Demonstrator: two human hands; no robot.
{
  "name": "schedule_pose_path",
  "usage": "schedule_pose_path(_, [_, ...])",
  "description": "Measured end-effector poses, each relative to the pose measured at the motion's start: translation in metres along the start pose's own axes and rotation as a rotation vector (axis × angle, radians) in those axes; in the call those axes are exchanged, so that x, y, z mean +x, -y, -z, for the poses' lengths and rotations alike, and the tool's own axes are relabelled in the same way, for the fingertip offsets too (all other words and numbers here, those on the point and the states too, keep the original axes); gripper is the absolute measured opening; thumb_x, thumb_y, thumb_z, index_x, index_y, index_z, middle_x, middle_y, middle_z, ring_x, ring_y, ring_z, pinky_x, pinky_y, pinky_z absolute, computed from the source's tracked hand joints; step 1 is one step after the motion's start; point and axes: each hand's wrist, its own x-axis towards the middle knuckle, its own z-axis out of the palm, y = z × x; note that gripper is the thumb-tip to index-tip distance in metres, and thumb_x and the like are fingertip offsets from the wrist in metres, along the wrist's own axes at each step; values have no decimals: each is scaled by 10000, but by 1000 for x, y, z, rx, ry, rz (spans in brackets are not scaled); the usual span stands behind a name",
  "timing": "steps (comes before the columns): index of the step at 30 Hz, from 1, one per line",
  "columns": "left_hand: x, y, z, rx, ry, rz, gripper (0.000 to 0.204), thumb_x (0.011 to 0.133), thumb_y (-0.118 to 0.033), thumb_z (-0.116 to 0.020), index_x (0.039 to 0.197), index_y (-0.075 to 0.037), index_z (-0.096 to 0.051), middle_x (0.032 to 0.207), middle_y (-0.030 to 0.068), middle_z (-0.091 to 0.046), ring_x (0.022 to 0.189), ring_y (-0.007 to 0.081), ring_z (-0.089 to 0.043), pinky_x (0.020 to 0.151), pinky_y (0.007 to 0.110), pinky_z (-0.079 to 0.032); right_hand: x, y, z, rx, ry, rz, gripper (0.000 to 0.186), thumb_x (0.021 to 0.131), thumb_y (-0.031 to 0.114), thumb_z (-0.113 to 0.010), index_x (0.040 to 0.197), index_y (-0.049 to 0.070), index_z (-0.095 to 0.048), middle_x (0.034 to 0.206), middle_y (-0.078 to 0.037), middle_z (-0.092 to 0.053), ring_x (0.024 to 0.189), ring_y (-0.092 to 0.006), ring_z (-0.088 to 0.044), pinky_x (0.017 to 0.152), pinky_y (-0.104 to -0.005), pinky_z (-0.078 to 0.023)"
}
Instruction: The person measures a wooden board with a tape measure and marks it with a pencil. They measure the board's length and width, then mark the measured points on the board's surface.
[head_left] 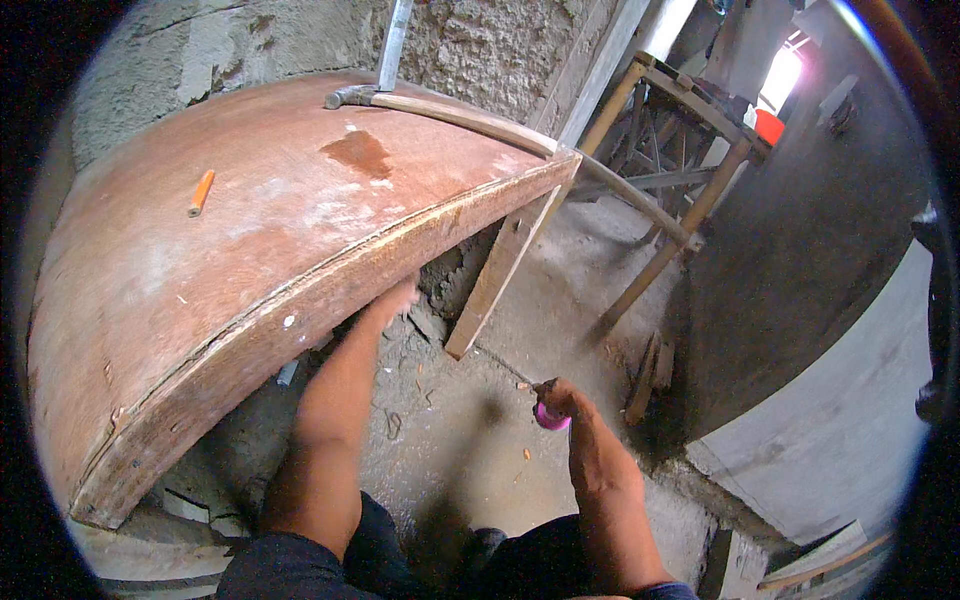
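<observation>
My left hand reaches beneath the front edge of a reddish, dust-marked wooden panel; its fingers are blurred and partly hidden. Below and right, my right hand is closed on a pink round object, with a thin line or rod running from it toward the upper left. A hammer lies along the panel's back right, beside a pale metal bar. An orange pencil-like piece rests on the panel's left. A wooden board slants down from the panel's right end to the floor.
A wooden scaffold stands at the back right, with an orange bucket near its top. A rough plastered wall backs the panel, and a grey wall bounds the right. Scraps lie on the concrete floor; loose timber lies lower right.
</observation>
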Motion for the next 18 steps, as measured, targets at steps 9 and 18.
schedule_pose_path(9, [-26,-104,21,-747,138,-195,573,959,-437,-613,1389,-61,-566,1435,171,-583,1260,372,-585,1095,562,-453,-9,3,7,57,49,-23,487,1029,559,-521,1189,146,-724,1060,-189,-738,898,-365,-708,785,-470,-547])
schedule_pose_path(18, [-52,-127,17,-831,196,-278,622,965,-486,-582,1432,-80,-519,1483,160,-533,1323,366,-525,1129,573,-409,18,-14,-17,159,5,-58,509,1014,524,-572,1079,49,-743,1047,-231,-736,892,-355,-717,802,-467,-553])
